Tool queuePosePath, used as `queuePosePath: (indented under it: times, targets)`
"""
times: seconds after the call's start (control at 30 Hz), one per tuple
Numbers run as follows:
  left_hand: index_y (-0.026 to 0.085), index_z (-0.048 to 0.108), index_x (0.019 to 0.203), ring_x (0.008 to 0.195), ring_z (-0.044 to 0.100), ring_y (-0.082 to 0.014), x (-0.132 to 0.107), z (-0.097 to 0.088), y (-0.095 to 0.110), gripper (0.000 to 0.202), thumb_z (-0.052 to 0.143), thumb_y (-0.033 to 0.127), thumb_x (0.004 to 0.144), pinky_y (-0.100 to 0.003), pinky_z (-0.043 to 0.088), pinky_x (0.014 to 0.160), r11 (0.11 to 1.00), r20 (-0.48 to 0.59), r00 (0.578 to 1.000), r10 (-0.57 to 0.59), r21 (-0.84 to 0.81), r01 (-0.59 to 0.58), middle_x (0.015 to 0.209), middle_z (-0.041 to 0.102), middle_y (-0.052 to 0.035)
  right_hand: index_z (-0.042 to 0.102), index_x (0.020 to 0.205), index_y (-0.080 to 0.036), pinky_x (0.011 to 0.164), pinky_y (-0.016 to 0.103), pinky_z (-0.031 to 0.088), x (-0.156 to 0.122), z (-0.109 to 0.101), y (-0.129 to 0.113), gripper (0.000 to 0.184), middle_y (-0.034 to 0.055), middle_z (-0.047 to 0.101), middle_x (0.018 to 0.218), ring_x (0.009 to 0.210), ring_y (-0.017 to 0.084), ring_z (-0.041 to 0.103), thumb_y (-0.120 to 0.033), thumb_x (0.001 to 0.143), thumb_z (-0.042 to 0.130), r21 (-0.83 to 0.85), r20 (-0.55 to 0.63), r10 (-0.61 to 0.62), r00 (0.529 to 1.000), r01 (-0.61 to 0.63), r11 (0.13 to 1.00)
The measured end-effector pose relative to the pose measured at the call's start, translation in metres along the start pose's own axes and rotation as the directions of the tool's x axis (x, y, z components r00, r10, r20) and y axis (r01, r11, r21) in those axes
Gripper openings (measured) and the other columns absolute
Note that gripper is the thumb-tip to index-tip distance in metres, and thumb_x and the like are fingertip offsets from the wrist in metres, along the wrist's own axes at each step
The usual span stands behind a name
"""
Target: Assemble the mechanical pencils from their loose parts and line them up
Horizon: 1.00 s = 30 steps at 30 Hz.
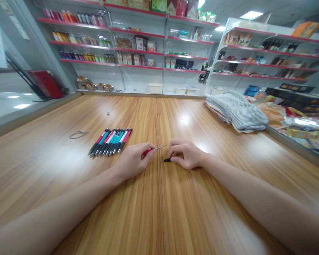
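My left hand (134, 159) is closed around a red pen barrel (146, 152), most of it hidden by the fingers. A thin refill (160, 147) sticks out of that barrel toward the right. Just across the table seam, my right hand (184, 153) pinches a small black pen part (167, 160), low over the wood; its far end is covered by the fingers. A row of click pens (110, 141) in red, teal and white with black grips lies side by side, left of my left hand.
A grey looped tie (78, 134) and a small shiny piece (108, 113) lie on the wooden table (159, 212). Folded striped cloths (239, 109) are stacked at the right, beside packaged goods (305, 124). Stocked shelves (138, 65) stand behind the table.
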<state>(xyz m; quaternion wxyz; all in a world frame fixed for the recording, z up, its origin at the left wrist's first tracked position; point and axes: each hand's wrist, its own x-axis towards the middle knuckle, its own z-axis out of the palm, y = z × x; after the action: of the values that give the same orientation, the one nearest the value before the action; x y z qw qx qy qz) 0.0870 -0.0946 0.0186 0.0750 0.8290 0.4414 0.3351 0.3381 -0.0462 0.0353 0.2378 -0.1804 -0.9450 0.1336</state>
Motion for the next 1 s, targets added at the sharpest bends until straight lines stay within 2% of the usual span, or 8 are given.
queuePosePath:
  times: [0.13,0.23,0.37,0.73,1.0]
  targets:
    - [0.019,0.064,0.097,0.073,0.060,-0.0145,0.001,0.000,0.000,0.019,0.050,0.031,0.094,-0.026,0.042,0.065,1.000,-0.017,1.000,-0.025,0.017,0.026,0.082,0.067,-0.0024,0.062,0.091,-0.018,0.075,0.031,0.045,0.000,0.003,0.004,0.010,0.0053,0.062,0.088,0.084,0.018,0.057,-0.014,0.082,0.059,-0.027,-0.127,0.057,0.990,-0.061,0.998]
    - [0.019,0.064,0.096,0.068,0.058,-0.0137,0.001,-0.001,0.000,0.019,0.049,0.031,0.094,-0.025,0.040,0.062,0.998,-0.026,0.998,-0.062,0.030,0.063,0.077,0.065,-0.0013,0.060,0.094,-0.017,0.073,0.031,0.044,0.001,0.005,0.010,0.009,0.0048,0.063,0.085,0.081,0.017,0.056,-0.016,0.086,0.057,-0.073,-0.276,0.111,0.955,-0.136,0.988]
    - [0.019,0.063,0.097,0.069,0.058,-0.0141,0.002,-0.002,0.000,0.019,0.049,0.031,0.094,-0.026,0.040,0.064,0.997,-0.016,0.998,-0.067,0.031,0.067,0.078,0.066,-0.0016,0.060,0.092,-0.017,0.073,0.032,0.043,0.004,0.004,0.013,0.006,0.0054,0.062,0.085,0.082,0.018,0.055,-0.016,0.087,0.056,-0.094,-0.410,0.071,0.909,-0.120,0.988]
    - [0.020,0.064,0.098,0.074,0.060,-0.0152,0.000,-0.001,-0.002,0.019,0.048,0.031,0.094,-0.026,0.042,0.066,0.999,-0.007,0.999,-0.036,0.025,0.036,0.082,0.066,-0.0025,0.059,0.093,-0.019,0.076,0.036,0.046,0.005,0.004,0.007,0.008,0.0068,0.061,0.088,0.085,0.020,0.055,-0.015,0.087,0.055,-0.068,-0.427,0.016,0.904,-0.050,0.996]
    - [0.019,0.064,0.098,0.072,0.060,-0.0151,0.001,0.000,-0.002,0.020,0.048,0.031,0.094,-0.026,0.043,0.065,1.000,-0.007,1.000,-0.005,0.019,0.005,0.082,0.066,-0.0034,0.061,0.094,-0.019,0.075,0.036,0.047,0.005,0.004,0.005,0.009,0.0068,0.062,0.087,0.085,0.019,0.056,-0.015,0.087,0.056,-0.067,-0.451,0.018,0.892,-0.054,0.996]
